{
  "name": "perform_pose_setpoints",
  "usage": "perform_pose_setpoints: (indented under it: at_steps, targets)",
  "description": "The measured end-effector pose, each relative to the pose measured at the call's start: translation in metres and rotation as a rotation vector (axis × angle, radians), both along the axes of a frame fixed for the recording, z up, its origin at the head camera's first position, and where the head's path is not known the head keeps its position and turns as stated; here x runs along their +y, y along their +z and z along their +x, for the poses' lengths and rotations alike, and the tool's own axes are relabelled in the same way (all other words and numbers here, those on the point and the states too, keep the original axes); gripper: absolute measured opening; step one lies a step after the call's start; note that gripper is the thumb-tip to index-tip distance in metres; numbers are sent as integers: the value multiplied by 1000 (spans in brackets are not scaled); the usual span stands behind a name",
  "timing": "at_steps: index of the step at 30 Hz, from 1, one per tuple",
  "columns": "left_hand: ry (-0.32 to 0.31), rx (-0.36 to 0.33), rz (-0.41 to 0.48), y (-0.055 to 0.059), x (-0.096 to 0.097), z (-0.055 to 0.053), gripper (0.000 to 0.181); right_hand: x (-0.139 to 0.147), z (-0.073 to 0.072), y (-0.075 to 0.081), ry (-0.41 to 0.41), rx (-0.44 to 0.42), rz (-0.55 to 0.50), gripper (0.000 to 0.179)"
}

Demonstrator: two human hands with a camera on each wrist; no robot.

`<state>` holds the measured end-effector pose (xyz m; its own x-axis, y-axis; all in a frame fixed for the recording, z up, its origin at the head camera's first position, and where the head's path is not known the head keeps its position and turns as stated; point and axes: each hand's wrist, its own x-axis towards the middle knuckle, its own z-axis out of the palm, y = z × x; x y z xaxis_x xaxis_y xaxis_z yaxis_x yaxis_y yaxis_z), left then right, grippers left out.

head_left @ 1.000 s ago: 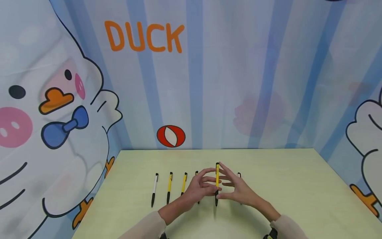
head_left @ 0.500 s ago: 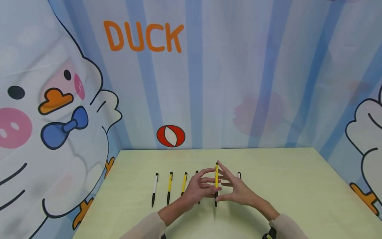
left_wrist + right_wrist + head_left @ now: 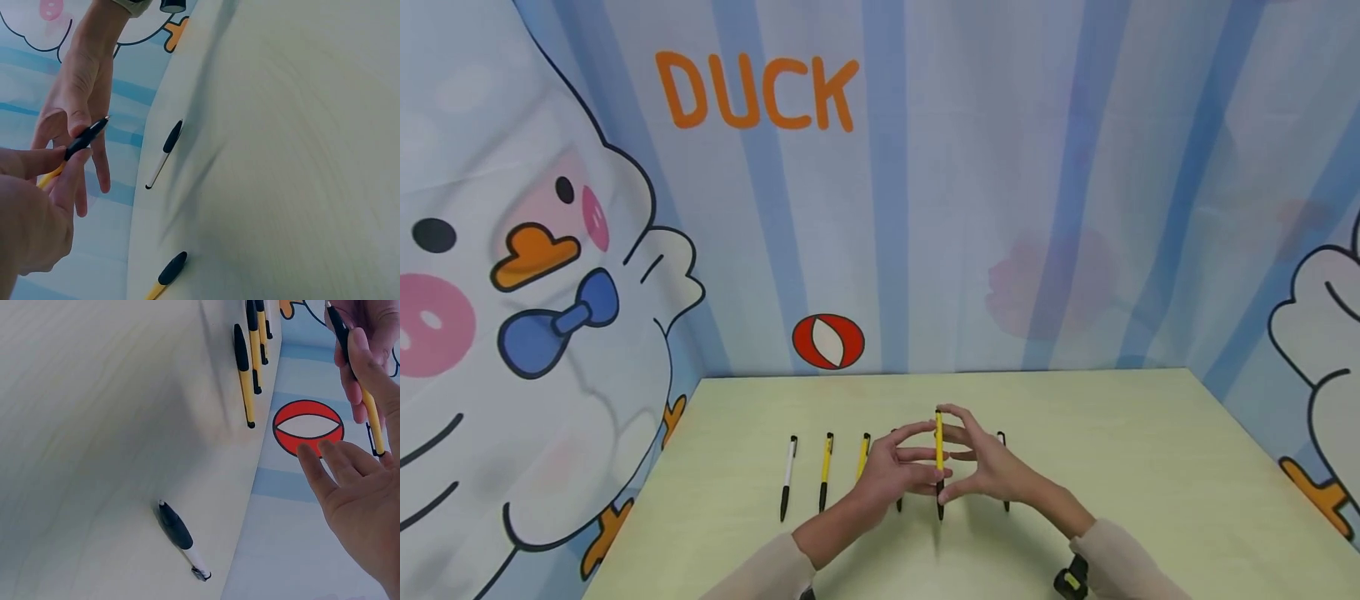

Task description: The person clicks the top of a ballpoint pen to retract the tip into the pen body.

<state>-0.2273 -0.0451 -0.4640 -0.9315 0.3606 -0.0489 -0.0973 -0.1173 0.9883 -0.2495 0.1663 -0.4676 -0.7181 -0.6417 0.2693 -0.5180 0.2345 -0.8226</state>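
A yellow ballpoint pen (image 3: pixel 939 446) with a black grip stands nearly upright, tip down, between the two hands above the table. My left hand (image 3: pixel 883 473) pinches it between thumb and fingers near the grip, as the left wrist view shows. My right hand (image 3: pixel 992 467) has its thumb on the black grip and its bent index finger at the top end. The right hand's other fingers spread behind the pen. Behind the left hand lies another yellow pen (image 3: pixel 244 378), mostly hidden in the head view. A white pen (image 3: pixel 185 542) lies right of the right hand.
Left of the hands, a white pen (image 3: pixel 787 477) and two yellow pens (image 3: pixel 827 471) lie in a row on the pale table (image 3: pixel 1105 433). A duck-print curtain (image 3: pixel 962 183) rises along the table's far edge and sides.
The held pen has shifted slightly left with both hands. My right index finger has bent more over its top end, and the right wrist has turned a little. The lying pens have not moved.
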Motion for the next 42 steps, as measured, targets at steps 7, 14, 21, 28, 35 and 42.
perform_pose_setpoints:
  at_steps: [7, 14, 21, 28, 35, 42]
  targets:
    - [-13, 13, -27, 2, -4, 9, 61, 5, 7, 1, -17, 14, 37, 117]
    - [8, 48, -84, 3, -7, 12, 61, 17, 10, 2, -80, 27, 48, 100]
    - [41, 29, -116, 3, -9, 13, 62, 28, 16, -2, -147, 33, 97, 75]
    - [34, 4, -163, 4, -13, 12, 61, 39, 20, -2, -155, 22, 93, 67]
    - [25, -5, -193, -2, -13, 4, 62, 53, 20, -4, -189, 31, 107, 65]
    - [12, 5, -249, -8, -6, -12, 62, 61, 19, -7, -206, 26, 112, 64]
